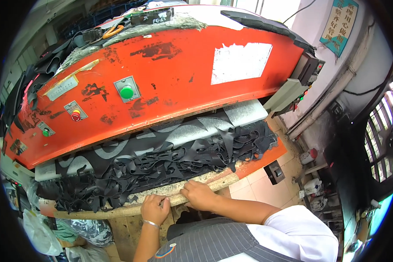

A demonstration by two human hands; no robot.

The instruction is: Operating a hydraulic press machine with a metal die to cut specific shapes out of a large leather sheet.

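**Resting both hands on the front edge of the press bed**

Pressing down on the worn front edge of the cutting board (170,192), the right hand (201,195) is laid flat-ish w/ fingers together and curled over the lip; nothing is clamped in it. The left hand (155,208) is set just beside it, slightly lower, fingers bent into a loose fist against the same edge, a metal bracelet (151,224) seen at the wrist. Whether anything small is pinched in the left hand can't be told. Both hands are kept at the near edge, outside the gap under the press head, which looks like the safe place for them.

Just beyond the fingertips, a heap of black offcut strips (161,163) is spread along the board from its left end to its right end, touching the front edge in places. The strips are tangled, w/ cut-out shapes missing, so they read as leftover web from die cutting. Behind them, grey sheet material (244,112) is left lying toward the back right corner of the bed.

Above the bed, the red press head (174,70) is held overhanging the heap. On its front face a green push button (126,91) and a red button (76,115) are mounted toward the left, within arm's reach. On top of the head, more black pieces and orange-handled scissors (113,30) are parked, out of the way of the bed.
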